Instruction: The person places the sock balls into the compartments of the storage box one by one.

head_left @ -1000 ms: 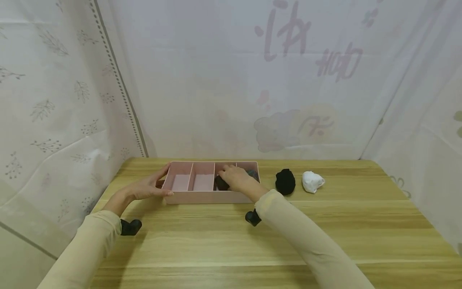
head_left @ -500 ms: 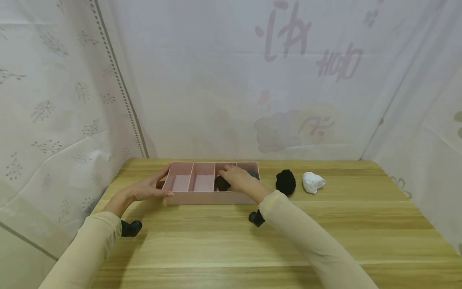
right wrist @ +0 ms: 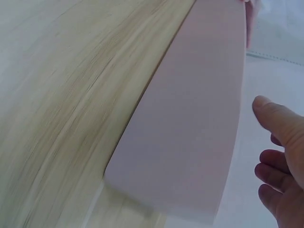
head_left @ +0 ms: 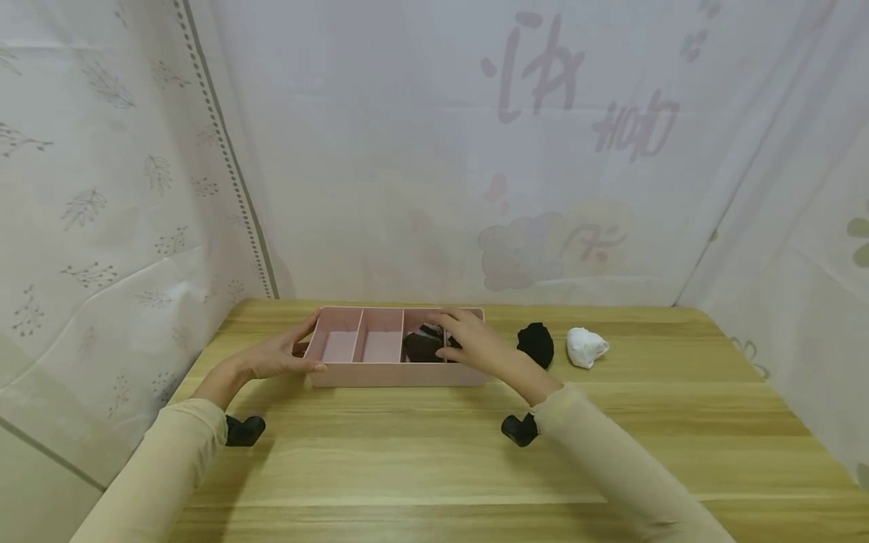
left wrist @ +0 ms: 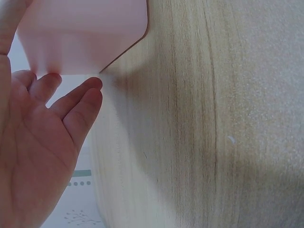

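A pink box with a row of compartments stands on the wooden table. My left hand grips its left end, thumb on the front wall and fingers by the far corner; in the left wrist view the fingertips meet the end wall. In the third compartment lies a dark balled-up cloth with pale stripes, like a rolled sock. Above the right part of the box is my right hand, fingers loosely bent and thumb apart, holding nothing in the right wrist view. It hides most of the rightmost compartment, where something dark shows.
Right of the box sit a black cloth bundle, partly behind my right hand, and a white cloth bundle. Patterned curtains hang behind the table and at both sides. A black wrist device sticks out under the right sleeve.
My right hand has let go of the dark balled-up cloth, leaving it in the third compartment, and moved right and up. The left hand keeps its place on the box.
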Available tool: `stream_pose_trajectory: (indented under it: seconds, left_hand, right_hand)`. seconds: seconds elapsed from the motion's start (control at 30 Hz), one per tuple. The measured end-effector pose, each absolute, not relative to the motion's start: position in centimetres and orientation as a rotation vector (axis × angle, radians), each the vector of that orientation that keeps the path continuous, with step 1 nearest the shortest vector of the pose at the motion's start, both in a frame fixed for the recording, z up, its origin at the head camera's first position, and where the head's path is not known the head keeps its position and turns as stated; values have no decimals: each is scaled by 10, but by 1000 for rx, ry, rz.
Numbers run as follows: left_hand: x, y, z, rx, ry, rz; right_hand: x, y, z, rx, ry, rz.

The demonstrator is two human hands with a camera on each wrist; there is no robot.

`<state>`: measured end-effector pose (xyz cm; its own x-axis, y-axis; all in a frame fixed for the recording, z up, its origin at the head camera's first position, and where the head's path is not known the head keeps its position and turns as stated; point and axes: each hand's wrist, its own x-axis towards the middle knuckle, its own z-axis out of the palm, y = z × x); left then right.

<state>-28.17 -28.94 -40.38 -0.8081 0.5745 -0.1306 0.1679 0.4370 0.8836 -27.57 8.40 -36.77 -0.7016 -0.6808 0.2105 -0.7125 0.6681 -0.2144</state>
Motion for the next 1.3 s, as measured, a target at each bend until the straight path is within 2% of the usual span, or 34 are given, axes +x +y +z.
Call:
stream_pose_trajectory:
  seconds: [0.67, 0.97, 1.3]
  left_hand:
    - [-280, -288, -399, 658, 2284, 1305]
    - [-280, -288, -402, 653, 2274, 1322]
    - [-280, -288, -403, 651, 2278, 1326]
  right_hand:
    - [-264, 197, -376, 772, -2748, 578]
    - [-265, 217, -394, 702, -2884, 499]
    - [-268, 219, -406, 709, -2907, 438]
